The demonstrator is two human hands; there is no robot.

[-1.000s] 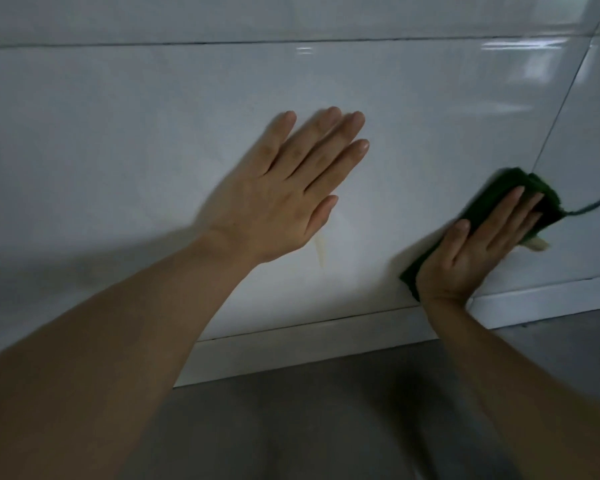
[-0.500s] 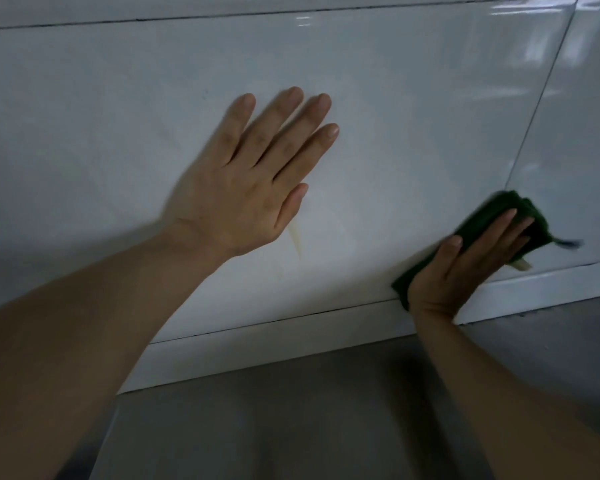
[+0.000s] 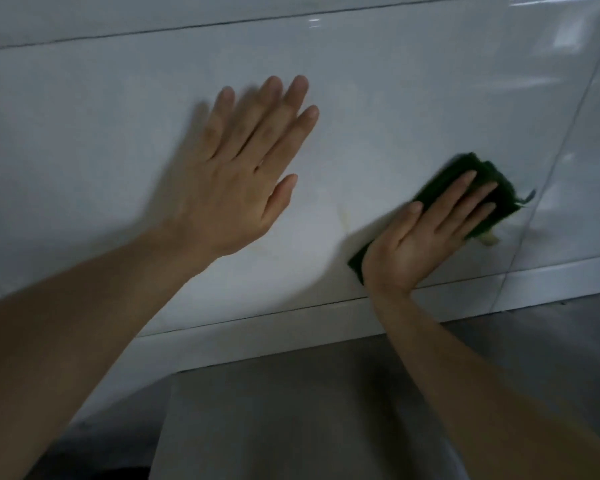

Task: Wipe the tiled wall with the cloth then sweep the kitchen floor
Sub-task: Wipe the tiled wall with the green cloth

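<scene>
Down low on the tiled wall (image 3: 413,98), the left hand (image 3: 236,188) is planted flat, fingers straight and fanned a bit, holding nothing. It sits higher and further right in view than half a second ago. Just right of it there's a faint yellowish streak (image 3: 343,216). Further right, the right hand (image 3: 426,237) presses the dark green cloth (image 3: 471,174) against the tile with flat fingers, not really gripping it. The cloth has come up off the skirting strip (image 3: 291,327) since then, with grey floor (image 3: 309,410) below.
</scene>
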